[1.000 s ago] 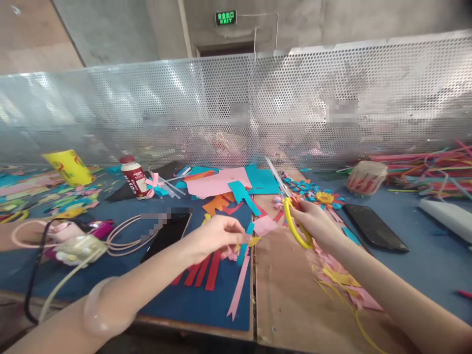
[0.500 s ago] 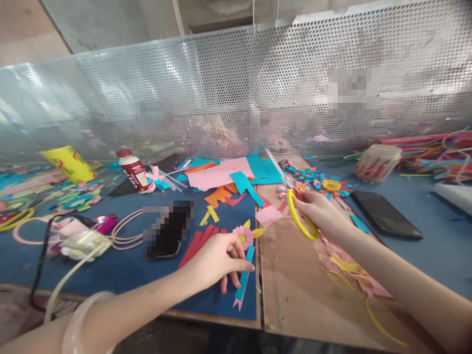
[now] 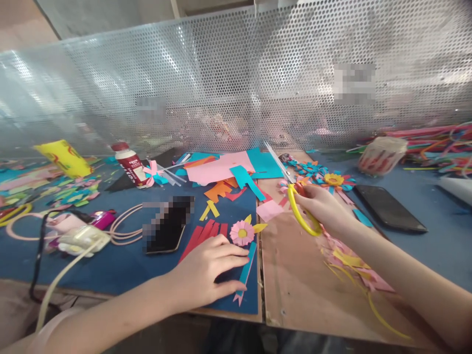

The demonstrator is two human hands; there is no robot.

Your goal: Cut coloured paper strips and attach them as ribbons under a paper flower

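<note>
My left hand [image 3: 212,269] lies palm down on the blue mat, its fingers stretched out and the thumb apart from them. The fingertips and thumb reach the left edge of a narrow blue paper strip [image 3: 248,263] with a pink notched end; whether they press on it I cannot tell. Just above the fingers lies a pink paper flower [image 3: 242,232] with a yellow centre and two yellow petals. Red paper strips [image 3: 202,233] are partly covered by this hand. My right hand [image 3: 321,204] is closed round yellow-handled scissors [image 3: 303,214], blades pointing away over the wooden board.
Pink paper [image 3: 221,167] and orange scraps [image 3: 219,191] lie at the back centre. A phone [image 3: 167,228], cables and a red-capped bottle [image 3: 129,164] stand to the left. A dark phone [image 3: 391,209] and a jar [image 3: 381,155] are on the right. A perforated metal panel [image 3: 221,83] closes the back.
My left hand has flattened and its fingers have straightened, moving slightly down and left so the pink flower shows fully. My right hand keeps the scissors in nearly the same place.
</note>
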